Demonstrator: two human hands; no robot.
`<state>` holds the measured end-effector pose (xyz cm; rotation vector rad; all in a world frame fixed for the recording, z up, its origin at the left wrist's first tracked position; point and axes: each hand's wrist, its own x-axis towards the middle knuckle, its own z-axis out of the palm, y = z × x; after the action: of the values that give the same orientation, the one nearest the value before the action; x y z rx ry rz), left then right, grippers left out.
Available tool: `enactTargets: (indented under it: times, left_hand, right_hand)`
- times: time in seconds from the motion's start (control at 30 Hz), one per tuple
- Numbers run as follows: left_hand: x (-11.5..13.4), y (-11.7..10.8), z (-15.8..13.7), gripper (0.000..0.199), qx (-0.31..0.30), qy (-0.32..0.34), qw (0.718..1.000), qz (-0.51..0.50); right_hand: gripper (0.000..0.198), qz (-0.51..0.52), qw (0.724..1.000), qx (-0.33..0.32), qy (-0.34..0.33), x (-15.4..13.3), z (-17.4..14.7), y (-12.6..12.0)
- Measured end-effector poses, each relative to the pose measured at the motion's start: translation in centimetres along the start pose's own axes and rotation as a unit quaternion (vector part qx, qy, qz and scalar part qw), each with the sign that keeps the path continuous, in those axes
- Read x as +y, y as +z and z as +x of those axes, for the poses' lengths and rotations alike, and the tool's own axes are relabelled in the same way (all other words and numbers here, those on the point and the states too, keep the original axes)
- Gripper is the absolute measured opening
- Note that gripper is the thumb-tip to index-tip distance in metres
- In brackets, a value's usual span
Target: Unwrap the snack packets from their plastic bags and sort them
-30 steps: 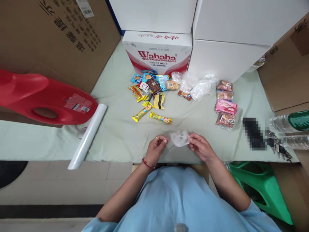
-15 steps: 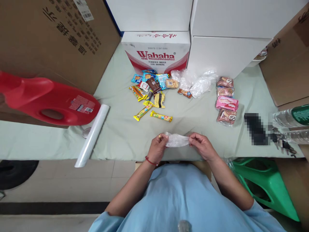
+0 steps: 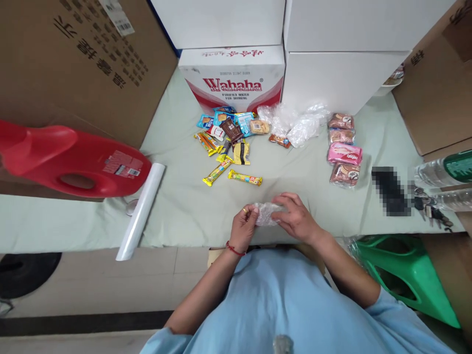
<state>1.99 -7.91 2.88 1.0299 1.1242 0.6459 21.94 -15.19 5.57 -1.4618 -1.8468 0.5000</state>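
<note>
A small crumpled clear plastic wrapper (image 3: pixel 265 215) is held just above the near edge of the cloth-covered table. My left hand (image 3: pixel 244 227) pinches its left end between thumb and fingers. At its right end, my right hand (image 3: pixel 295 216) has its fingers spread apart, and the fingertips overlap the plastic. Whether they press on it is hard to see. Beyond the hands lie two yellow snack bars (image 3: pixel 245 178). Behind those is a loose pile of packaged snacks, with a dark brown packet (image 3: pixel 231 130) on top.
More crumpled clear plastic (image 3: pixel 308 125) lies by the white boxes. A column of wrapped snacks, including a pink packet (image 3: pixel 344 154), sits to the right. A red jug (image 3: pixel 77 162) and a white roll (image 3: pixel 142 211) are at left. Keys (image 3: pixel 429 206) and bottles (image 3: pixel 431 174) stand far right.
My right hand has let go of its pinch, spread its fingers and moved slightly left over the wrapper. The wrapper looks shorter and less stretched. My left hand keeps its pinch.
</note>
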Motion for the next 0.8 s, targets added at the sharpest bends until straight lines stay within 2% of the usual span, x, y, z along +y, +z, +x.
enactTargets:
  times: [0.03, 0.1, 0.17, 0.23, 0.3, 0.4, 0.47, 0.53, 0.6, 0.7, 0.8]
  left_hand:
    - [0.0, -0.3, 0.0, 0.047, 0.008, 0.000, 1.000, 0.001]
    - [-0.1, -1.0, 0.1, 0.049, 0.031, -0.001, 1.000, -0.002]
    - [-0.4, -1.7, 0.3, 0.051, 0.049, -0.005, 0.999, -0.008]
    - [-0.7, -2.1, 0.4, 0.052, 0.056, -0.007, 0.998, -0.014]
    - [-1.0, -2.1, 0.6, 0.051, 0.055, -0.004, 0.998, -0.016]
    - [-1.2, -1.8, 0.7, 0.048, 0.050, 0.015, 0.999, -0.012]
    - [-1.1, -1.8, 0.6, 0.046, 0.045, 0.042, 0.998, -0.003]
    - [-0.8, -2.0, 0.2, 0.041, 0.038, 0.077, 0.996, 0.007]
    - [-0.5, -2.4, -0.5, 0.030, 0.031, 0.144, 0.988, 0.039]
    - [0.1, -3.0, -1.6, 0.008, 0.030, 0.283, 0.950, 0.126]
    - [0.6, -3.0, -2.7, 0.024, -0.015, 0.368, 0.906, 0.208]
  right_hand:
    - [0.018, 0.026, 0.999, 0.015, 0.015, 0.3, 0.2, 0.0]
    - [0.016, 0.100, 0.990, 0.047, 0.087, 0.8, 0.2, 0.0]
    - [0.017, 0.193, 0.958, 0.077, 0.195, 1.1, 0.0, 0.0]
    - [0.026, 0.293, 0.901, 0.108, 0.301, 1.4, -0.2, 0.4]
    - [0.033, 0.389, 0.831, 0.139, 0.371, 1.5, -0.4, 0.9]
    - [0.037, 0.511, 0.726, 0.172, 0.427, 1.4, -0.5, 1.4]
    - [0.038, 0.558, 0.675, 0.198, 0.441, 1.4, -0.5, 1.4]
    - [0.037, 0.576, 0.651, 0.230, 0.438, 1.3, -0.5, 1.2]
    - [0.038, 0.581, 0.641, 0.254, 0.432, 1.3, -0.5, 0.9]
    - [0.039, 0.593, 0.629, 0.259, 0.432, 1.5, -0.5, 0.6]
    - [0.040, 0.606, 0.617, 0.262, 0.427, 1.7, -0.3, 0.4]
